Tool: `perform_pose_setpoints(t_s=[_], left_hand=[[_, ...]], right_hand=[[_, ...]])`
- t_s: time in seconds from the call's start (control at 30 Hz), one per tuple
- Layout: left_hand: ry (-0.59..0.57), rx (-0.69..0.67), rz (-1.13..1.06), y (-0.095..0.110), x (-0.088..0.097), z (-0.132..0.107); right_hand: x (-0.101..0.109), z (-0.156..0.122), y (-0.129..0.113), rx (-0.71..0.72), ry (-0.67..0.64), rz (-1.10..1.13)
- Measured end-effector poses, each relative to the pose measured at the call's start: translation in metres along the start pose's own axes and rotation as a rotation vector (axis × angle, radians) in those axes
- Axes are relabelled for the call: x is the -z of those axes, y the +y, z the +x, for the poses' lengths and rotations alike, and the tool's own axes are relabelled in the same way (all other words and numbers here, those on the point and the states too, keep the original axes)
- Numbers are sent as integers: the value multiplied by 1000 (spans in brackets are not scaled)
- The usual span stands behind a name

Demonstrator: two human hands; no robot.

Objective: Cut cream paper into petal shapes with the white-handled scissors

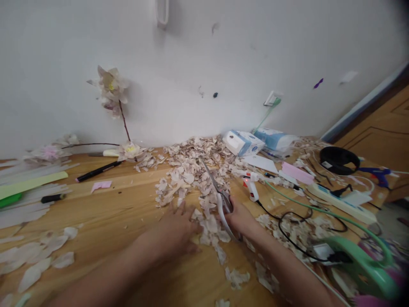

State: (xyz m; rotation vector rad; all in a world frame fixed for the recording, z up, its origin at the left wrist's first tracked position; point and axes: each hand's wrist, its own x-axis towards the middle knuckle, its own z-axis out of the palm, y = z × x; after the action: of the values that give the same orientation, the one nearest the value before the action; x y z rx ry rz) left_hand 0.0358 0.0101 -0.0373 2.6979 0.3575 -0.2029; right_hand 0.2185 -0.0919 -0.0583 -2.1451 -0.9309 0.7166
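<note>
My left hand (177, 228) lies flat on the wooden floor (121, 209), fingers spread over pale petal-shaped scraps (188, 175). My right hand (239, 219) grips the white handles of a pair of scissors (217, 192), whose blades point away over the scrap pile. A few scraps lie between the two hands.
A white glue gun (252, 187) with a black cord lies right of the scissors. Tissue packs (243, 143), a power strip (341, 202), a green object (361, 264) and a black roll (338, 160) lie at right. Paper flowers (111, 89) lean on the wall; a black pen (97, 171) lies at left.
</note>
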Motion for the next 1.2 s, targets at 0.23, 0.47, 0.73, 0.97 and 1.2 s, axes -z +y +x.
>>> perform_pose_setpoints(t_s=[0.23,0.47,0.73,0.97,1.2], left_hand=[[314,23,-149,1,19,1],[227,65,-183,-9,2,4],[129,75,-277,-21,12,-10],[62,32,-552,-6,-1,-6],[278,77,-872,-4,11,9]], right_hand=[[7,-13,-17,54,37,45],[-7,-20,-3,-19,152,-210],[-21,-15,0,-33,182,-122],[6,-30,-15,24,206,75],[14,-52,-43,243,-89,370]])
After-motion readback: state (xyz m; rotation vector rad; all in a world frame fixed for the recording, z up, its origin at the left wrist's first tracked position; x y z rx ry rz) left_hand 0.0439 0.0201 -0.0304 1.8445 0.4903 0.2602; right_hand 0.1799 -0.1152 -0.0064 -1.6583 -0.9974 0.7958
